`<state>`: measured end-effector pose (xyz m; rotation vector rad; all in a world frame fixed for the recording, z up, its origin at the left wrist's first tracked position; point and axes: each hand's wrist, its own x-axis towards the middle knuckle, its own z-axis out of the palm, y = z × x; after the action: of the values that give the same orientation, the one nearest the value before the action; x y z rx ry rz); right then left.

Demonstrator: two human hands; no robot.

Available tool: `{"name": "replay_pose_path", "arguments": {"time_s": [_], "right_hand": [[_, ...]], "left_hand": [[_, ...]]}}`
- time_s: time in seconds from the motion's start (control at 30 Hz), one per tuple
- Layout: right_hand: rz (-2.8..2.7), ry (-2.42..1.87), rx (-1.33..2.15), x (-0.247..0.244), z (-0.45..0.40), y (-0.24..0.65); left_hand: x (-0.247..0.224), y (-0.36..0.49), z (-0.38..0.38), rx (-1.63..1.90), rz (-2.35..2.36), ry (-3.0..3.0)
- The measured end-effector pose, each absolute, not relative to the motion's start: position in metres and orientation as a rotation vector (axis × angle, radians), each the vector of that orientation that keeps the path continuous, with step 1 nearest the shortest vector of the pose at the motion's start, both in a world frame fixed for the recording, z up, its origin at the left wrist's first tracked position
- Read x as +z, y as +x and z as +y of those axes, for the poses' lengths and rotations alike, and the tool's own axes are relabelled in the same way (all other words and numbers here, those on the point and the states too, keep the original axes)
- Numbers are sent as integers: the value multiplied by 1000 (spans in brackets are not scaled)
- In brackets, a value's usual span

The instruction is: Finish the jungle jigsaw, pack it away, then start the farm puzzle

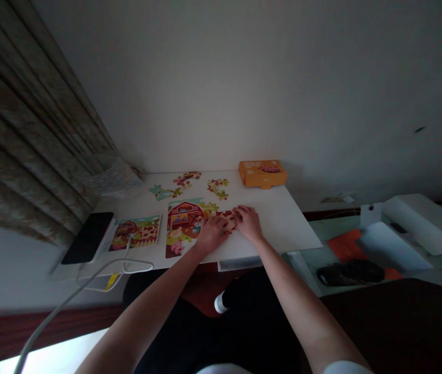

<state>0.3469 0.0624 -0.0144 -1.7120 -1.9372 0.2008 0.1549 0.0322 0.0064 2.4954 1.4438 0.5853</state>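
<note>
A partly joined jigsaw puzzle (182,223) with a red barn, a pink pig and a brown-spotted cow lies on the white table. My left hand (212,234) rests palm down on its lower right part, fingers apart, covering some of the pieces. At the right end of the cow, my right hand (247,221) has its fingers bent round the edge of a puzzle piece (229,221). Part of that piece is hidden under the fingers. Behind the puzzle lie loose groups of pieces, one greenish (160,192), one reddish (187,178), and one mixed (218,188).
A picture card (137,232) of the farm scene lies left, with a white cable (127,254) across it. Beside it is a black phone or tablet (88,238). An orange box (263,174) stands at the back right. Clear plastic wrap (114,176) sits by the curtain.
</note>
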Motion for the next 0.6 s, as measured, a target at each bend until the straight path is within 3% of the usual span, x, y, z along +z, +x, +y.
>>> {"name": "replay_pose_path", "arguments": {"time_s": [0.6], "right_hand": [[-1892,-1615,205,-17,63,348]], "left_hand": [[-7,139,28,438,1170,2833]]}}
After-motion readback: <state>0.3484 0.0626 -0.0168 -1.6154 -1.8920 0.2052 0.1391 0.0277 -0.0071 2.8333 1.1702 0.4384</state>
